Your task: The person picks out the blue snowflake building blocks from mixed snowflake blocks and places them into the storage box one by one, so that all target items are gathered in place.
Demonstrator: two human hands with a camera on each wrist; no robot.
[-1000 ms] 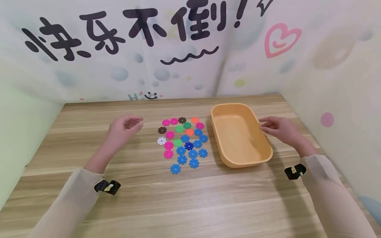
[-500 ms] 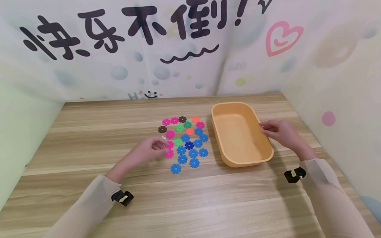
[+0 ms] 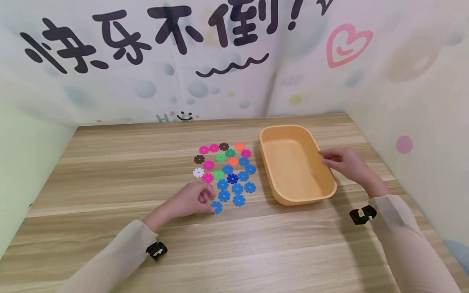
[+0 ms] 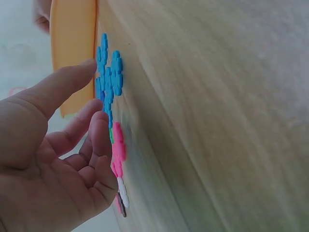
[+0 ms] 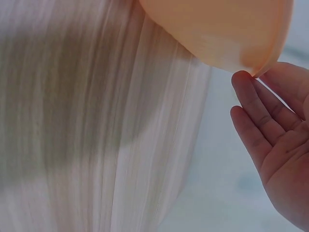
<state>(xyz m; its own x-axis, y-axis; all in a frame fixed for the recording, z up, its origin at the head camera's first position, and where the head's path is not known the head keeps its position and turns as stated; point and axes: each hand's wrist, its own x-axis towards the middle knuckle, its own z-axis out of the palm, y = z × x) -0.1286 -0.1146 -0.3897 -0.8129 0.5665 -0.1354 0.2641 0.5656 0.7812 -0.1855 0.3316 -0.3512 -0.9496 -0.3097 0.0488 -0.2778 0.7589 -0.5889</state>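
Thin, notched snowflake building discs lie flat in a cluster at mid-table, with several blue discs (image 3: 237,188) at the near side. My left hand (image 3: 190,200) is over the cluster's near left edge, thumb and index finger apart beside the nearest blue disc (image 3: 217,207). It covers most of a pink disc. Nothing lies between its thumb and fingers in the left wrist view, where blue discs (image 4: 117,72) show edge-on past the thumb. My right hand (image 3: 344,162) pinches the right rim of an orange plastic bin (image 3: 293,171); the right wrist view shows fingertips at the bin's rim (image 5: 256,75).
Pink, green, orange, brown and white discs (image 3: 198,172) make up the far and left parts of the cluster. The bin stands just right of them on the wood-grain table (image 3: 234,252). A printed white curtain (image 3: 146,89) closes off the back.
My left hand has come right and nearer, from beside the cluster over its left discs to the nearest blue one. My right hand has closed in on the bin's rim.
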